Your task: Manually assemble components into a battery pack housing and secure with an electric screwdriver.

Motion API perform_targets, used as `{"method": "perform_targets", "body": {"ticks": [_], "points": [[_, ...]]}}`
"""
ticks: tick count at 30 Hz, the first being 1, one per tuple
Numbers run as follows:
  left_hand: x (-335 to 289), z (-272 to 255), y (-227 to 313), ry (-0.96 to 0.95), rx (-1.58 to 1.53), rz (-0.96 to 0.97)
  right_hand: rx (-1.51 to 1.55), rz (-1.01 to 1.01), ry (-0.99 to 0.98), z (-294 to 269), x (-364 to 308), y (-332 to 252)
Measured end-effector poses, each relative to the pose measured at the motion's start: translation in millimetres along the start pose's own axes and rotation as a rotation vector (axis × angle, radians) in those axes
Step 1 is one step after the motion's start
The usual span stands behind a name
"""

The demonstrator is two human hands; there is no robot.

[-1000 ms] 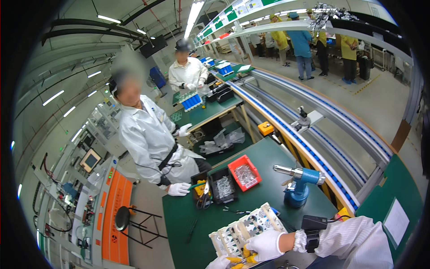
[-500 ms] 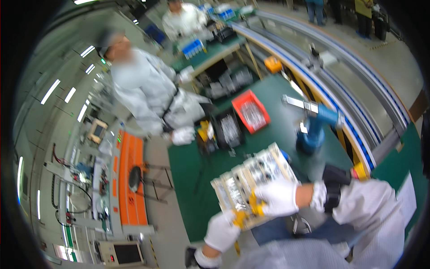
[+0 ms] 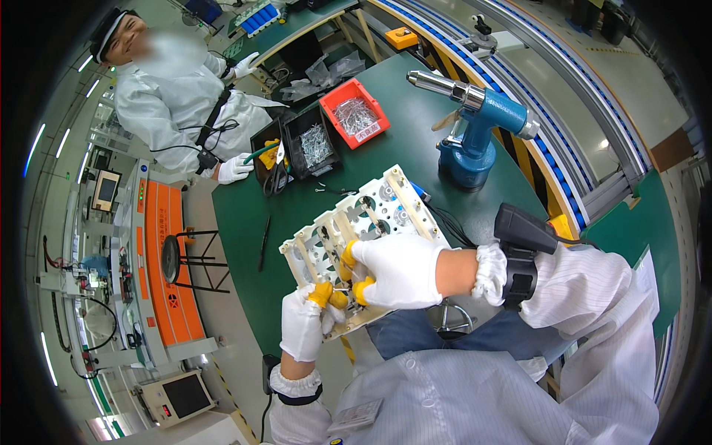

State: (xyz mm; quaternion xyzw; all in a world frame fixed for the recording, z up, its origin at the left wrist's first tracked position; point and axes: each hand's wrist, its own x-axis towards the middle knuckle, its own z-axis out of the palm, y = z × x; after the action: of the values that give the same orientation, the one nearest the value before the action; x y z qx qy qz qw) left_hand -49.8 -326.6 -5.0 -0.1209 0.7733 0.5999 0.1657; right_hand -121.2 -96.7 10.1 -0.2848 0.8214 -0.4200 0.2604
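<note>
A cream-coloured frame plate [image 3: 386,194] with cross bars, round cutouts and small fittings lies tilted on the green table in front of me. My left hand [image 3: 305,320], in a white glove with yellow fingertips, pinches at the plate's near left part. A small thin metal piece shows by its fingertips, too small to name. From the right, my right hand [image 3: 400,271], gloved the same way, reaches over the plate. Its fingers are curled close to the left hand; whatever they hold is hidden. Behind the plate, a blue rivet gun [image 3: 469,148] stands upright.
A red bin [image 3: 378,107] of metal pins and a black bin [image 3: 330,165] of small metal parts stand beyond the plate. Beside them, scissors [image 3: 277,174] lie in another black bin. A co-worker's gloved hand [image 3: 236,169] rests by it. A roller conveyor [image 3: 549,163] runs along the right.
The view has swung, so table and plate sit differently in the picture. My hands have stayed at the plate's near side, fingertips now closer together. The co-worker's other hand is now raised and spread.
</note>
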Motion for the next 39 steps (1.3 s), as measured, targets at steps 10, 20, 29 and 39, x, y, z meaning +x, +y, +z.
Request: {"method": "perform_targets", "body": {"ticks": [10,20,29,39], "points": [[-1.2,-7.6,-2.6,-0.046,-0.001,0.016,-0.21,-0.079,0.213,27.6,-3.3,-10.3],[-20.1,-0.6,12.8,-0.017,0.324,0.098,-0.186,-0.081,0.146,18.3,-11.1,-10.7],[-10.3,-9.3,4.0,0.052,-0.101,0.05,-0.169,-0.003,0.071,18.2,-5.3,-15.5],[-17.7,-12.3,5.1,-0.044,-0.205,0.005,-0.2,-0.071,0.334,35.7,-7.2,-14.1]]}}
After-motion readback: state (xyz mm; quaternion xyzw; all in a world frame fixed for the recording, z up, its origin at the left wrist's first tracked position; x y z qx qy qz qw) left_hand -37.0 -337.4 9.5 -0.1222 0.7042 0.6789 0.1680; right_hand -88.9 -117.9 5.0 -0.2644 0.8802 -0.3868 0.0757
